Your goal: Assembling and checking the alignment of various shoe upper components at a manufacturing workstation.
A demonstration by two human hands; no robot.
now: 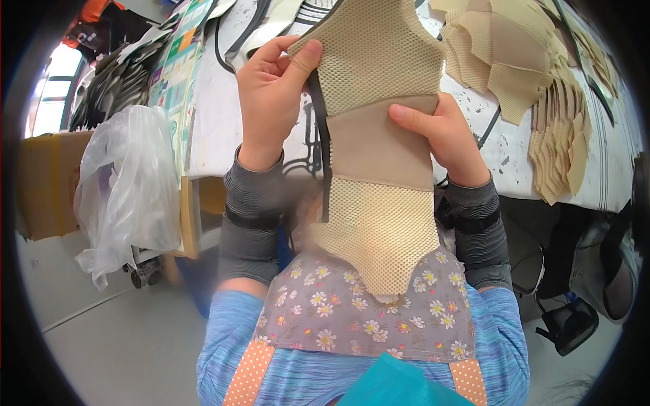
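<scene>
The long beige panel of open mesh with a smooth tan fabric band across its middle (382, 152) is in my 2 hands, running from the top centre of the frame down to the lower centre, its tapered end over my grey daisy-print apron (311, 298). My left hand (274, 84) pinches its upper left edge, thumb in front and fingers behind. My right hand (447, 135) grips its right side, thumb on the smooth band. A narrow black edging strip (323, 149) follows the left edge; I cannot tell whether it is fastened all along.

To handle this well, I judge both grips should stay light, with just enough tension to flatten the panel without stretching the mesh. The strip should lie straight, and the lower end needs watching, since nothing grips it.

Beyond the panel, the table with a white, dark-marked cover (501, 159) fills the upper part of the frame. At upper right lie a broad pile of beige mesh pieces (508, 40) and, just below, a fanned row of similar beige pieces (558, 139). At upper left sits a heap of dark, flat pieces (122, 78). Below it, at left, a crumpled clear plastic bag (132, 183) hangs beside a brown cardboard box (51, 183), above the pale grey floor (135, 331).
</scene>
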